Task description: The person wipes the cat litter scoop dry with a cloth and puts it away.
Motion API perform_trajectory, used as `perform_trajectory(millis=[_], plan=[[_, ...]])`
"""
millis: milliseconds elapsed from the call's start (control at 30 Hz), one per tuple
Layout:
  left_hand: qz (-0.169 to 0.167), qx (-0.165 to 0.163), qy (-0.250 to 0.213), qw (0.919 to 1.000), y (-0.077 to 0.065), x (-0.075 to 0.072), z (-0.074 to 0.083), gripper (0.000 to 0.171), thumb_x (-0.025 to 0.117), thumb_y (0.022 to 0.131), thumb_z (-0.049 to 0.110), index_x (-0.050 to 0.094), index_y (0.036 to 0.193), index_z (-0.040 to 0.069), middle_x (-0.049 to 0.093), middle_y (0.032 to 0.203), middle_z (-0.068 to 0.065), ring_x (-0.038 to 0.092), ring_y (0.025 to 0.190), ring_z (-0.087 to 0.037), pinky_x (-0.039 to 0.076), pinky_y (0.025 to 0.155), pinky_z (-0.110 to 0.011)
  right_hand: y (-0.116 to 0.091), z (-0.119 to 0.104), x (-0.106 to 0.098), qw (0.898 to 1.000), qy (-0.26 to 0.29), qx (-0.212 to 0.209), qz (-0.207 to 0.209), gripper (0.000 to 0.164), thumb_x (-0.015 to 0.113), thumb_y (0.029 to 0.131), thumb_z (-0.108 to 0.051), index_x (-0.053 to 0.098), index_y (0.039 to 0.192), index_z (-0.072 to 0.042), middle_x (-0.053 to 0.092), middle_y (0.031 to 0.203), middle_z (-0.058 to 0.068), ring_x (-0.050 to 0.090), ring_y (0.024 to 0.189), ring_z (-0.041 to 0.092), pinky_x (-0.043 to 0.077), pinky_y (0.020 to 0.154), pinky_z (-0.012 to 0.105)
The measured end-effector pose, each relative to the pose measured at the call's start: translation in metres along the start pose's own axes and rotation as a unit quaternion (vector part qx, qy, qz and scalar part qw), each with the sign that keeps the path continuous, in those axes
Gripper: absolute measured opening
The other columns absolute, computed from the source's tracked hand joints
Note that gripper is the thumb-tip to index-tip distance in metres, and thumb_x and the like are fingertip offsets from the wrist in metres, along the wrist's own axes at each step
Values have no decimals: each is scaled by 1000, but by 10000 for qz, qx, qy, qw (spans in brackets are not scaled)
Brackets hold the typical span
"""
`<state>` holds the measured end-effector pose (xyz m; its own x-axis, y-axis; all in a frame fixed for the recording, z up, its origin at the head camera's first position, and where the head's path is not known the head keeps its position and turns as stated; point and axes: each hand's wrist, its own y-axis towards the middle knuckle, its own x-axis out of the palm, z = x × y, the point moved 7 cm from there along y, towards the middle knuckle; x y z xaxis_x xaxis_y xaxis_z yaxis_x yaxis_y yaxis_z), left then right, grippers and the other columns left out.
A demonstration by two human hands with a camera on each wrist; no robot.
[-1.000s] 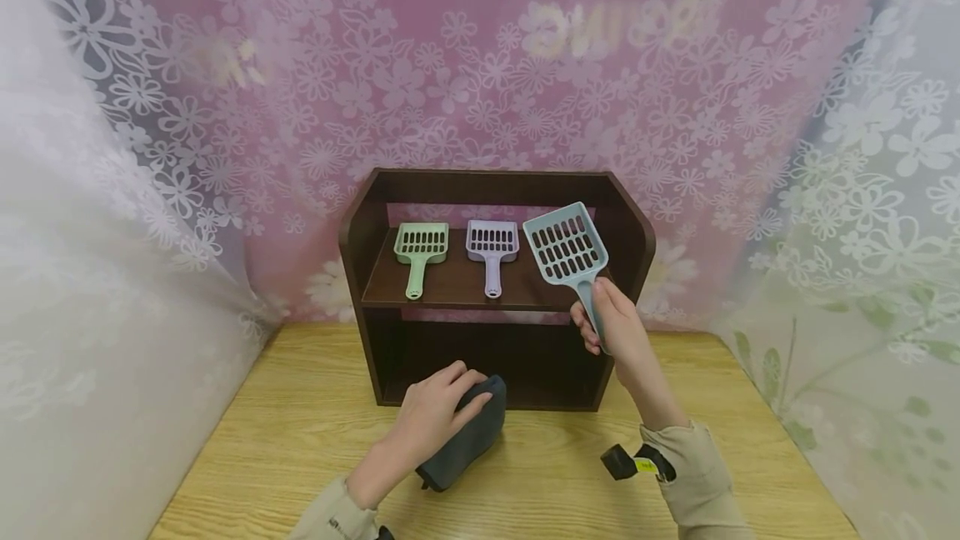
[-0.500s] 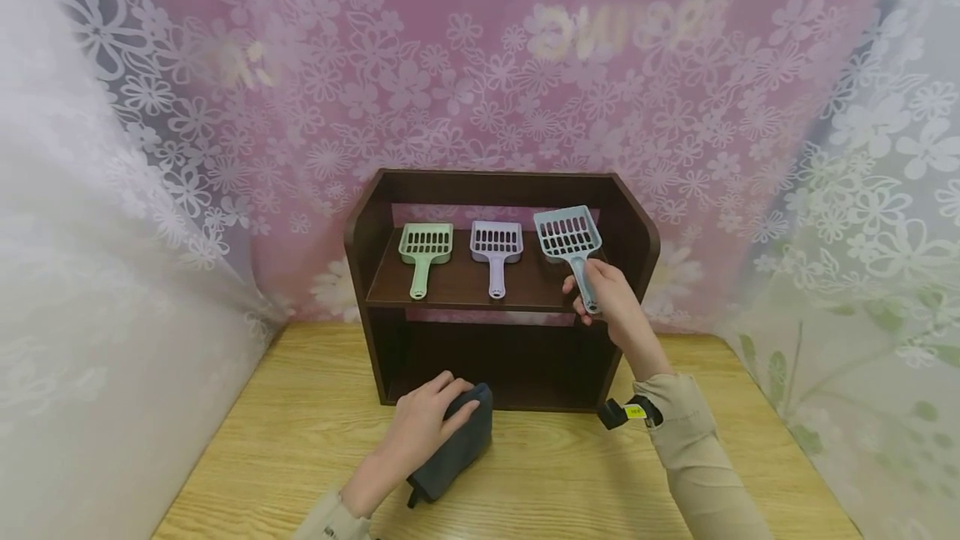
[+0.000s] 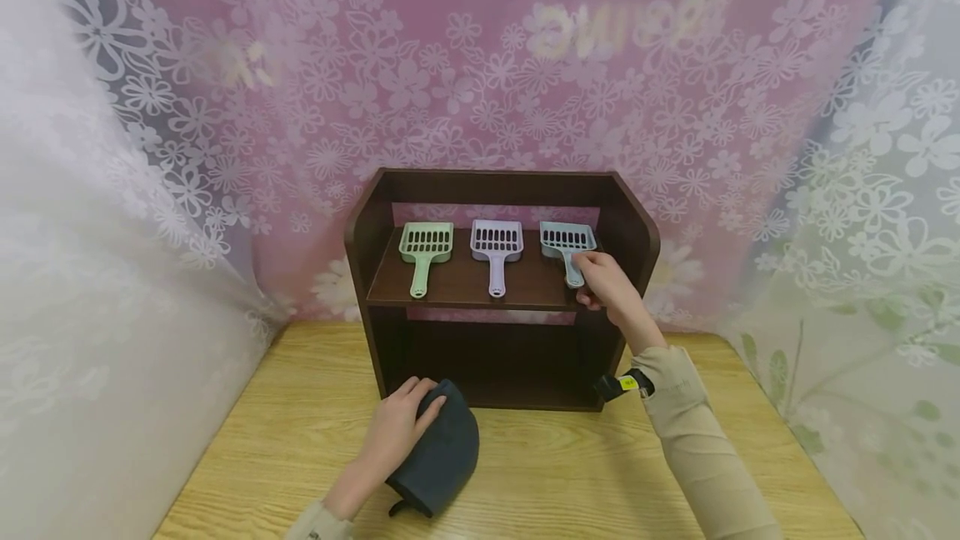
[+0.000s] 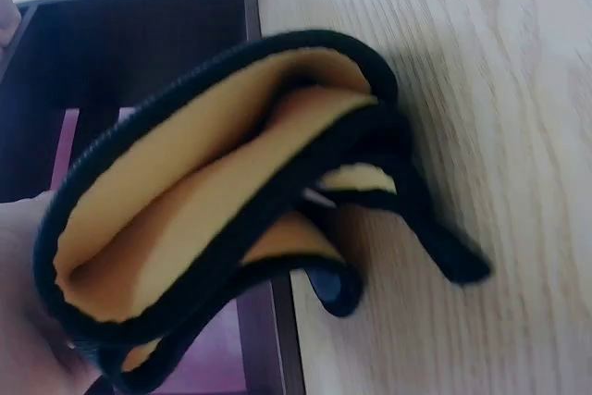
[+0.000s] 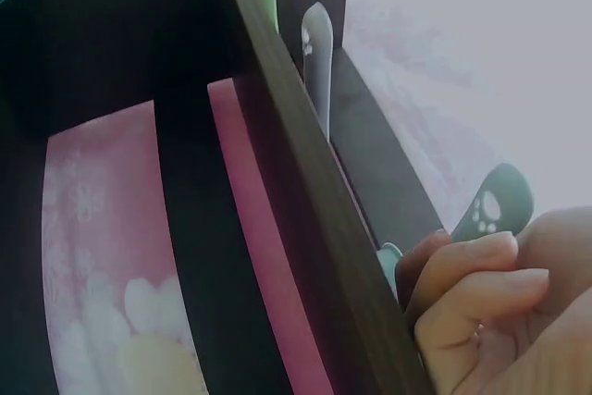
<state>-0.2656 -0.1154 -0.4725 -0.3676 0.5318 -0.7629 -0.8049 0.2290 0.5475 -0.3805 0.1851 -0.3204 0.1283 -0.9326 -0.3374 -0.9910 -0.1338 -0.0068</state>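
Note:
In the head view my right hand (image 3: 609, 283) pinches the handle of a light blue litter scoop (image 3: 567, 251). Its slotted head lies at the right end of the upper board of a dark brown shelf (image 3: 457, 283). The handle end, with a paw print, sticks out past my curled fingers (image 5: 472, 265) in the right wrist view. To its left a purple litter scoop (image 3: 496, 265) and a green litter scoop (image 3: 421, 265) lie in a row, handles toward me. Low in front of the shelf, my left hand (image 3: 393, 432) grips a folded dark fabric piece (image 3: 444, 457) with an orange lining (image 4: 176, 219).
The shelf stands on a light wooden table (image 3: 555, 482), its lower compartment (image 3: 487, 361) open to the front. Behind it hangs a pink flowered curtain (image 3: 480, 90), and whitish curtain sides (image 3: 97, 315) close in both edges. A dark wrist camera (image 3: 615, 387) juts from my right wrist.
My right hand has lowered the blue scoop from in front of the shelf onto the upper board. My left hand has drawn the dark fabric piece left and toward me, and turned it.

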Motion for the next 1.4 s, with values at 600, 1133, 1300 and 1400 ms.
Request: perform_trajectory(millis=[600, 1133, 1300, 1400], plan=[[49, -1384, 358, 9897, -30, -11, -65, 19, 68, 99, 20, 67, 102, 1, 70, 84, -13, 66, 62, -24, 51, 52, -35, 8, 3, -11, 9967, -805, -50, -32, 40, 42, 109, -28, 53, 126, 7, 35, 61, -5, 39, 47, 6, 34, 45, 22], [-735, -2228, 404, 9713, -45, -4, -106, 32, 62, 101, 21, 66, 108, -10, 70, 82, -23, 65, 60, -31, 50, 52, -43, -12, -3, -23, 9490, -3043, -282, 773, 42, 45, 105, -23, 56, 133, 6, 57, 56, 6, 54, 44, 16, 47, 54, 31], [-823, -2341, 473, 9676, -44, -7, -110, 30, 63, 100, 22, 68, 107, -7, 71, 88, -23, 68, 67, -35, 52, 56, -47, -24, -7, -23, 9401, -3143, -548, 1201, 41, 47, 105, -25, 54, 132, 4, 58, 58, 4, 55, 44, 16, 45, 58, 33], [-820, -2400, 517, 9659, -44, -9, -114, 30, 66, 99, 22, 68, 108, -6, 70, 88, -20, 67, 68, -33, 52, 56, -45, -35, -8, -22, 9419, -2853, -843, 1557, 34, 50, 106, -26, 53, 126, 1, 57, 62, 3, 54, 45, 16, 44, 55, 33]])
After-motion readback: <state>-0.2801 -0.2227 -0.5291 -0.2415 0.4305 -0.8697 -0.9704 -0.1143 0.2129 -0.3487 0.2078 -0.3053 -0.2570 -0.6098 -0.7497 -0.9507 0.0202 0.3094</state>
